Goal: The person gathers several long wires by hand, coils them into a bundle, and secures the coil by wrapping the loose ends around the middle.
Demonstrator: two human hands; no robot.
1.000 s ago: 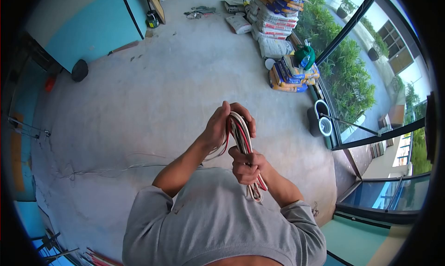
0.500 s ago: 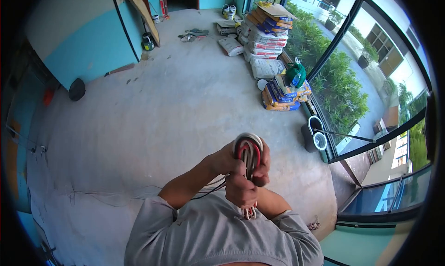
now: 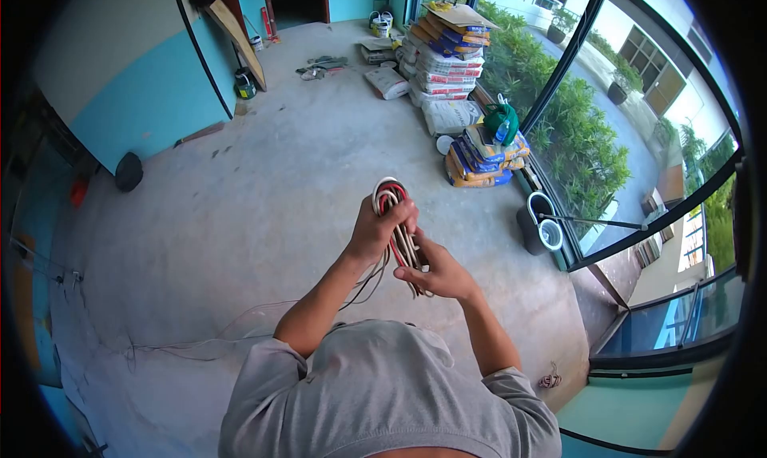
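Observation:
A looped bundle of red, white and dark electrical cable point(image 3: 406, 254) is held out in front of my chest. My left hand point(image 3: 385, 228) is wrapped around its upper part, thumb across the front, with the rounded loop tops showing above the fist. Lower down, my right hand point(image 3: 441, 271) grips the bundle from the right side; its thumb lies across the strands and some fingers are partly hidden behind them. Loose strands hang below my left hand and trail leftward to thin wires point(image 3: 180, 346) on the floor.
Stacked cement bags point(image 3: 451, 67) and a lower bag pile point(image 3: 483, 158) line the glass wall at right. Near them stand black buckets point(image 3: 539, 222). A small wire coil point(image 3: 550, 376) lies at lower right. A wooden board point(image 3: 237, 41) leans on the left wall.
Both hands and the cable bundle have moved up and slightly left, away from my chest. My right hand has shifted to the bundle's lower right side, and the strands are more exposed.

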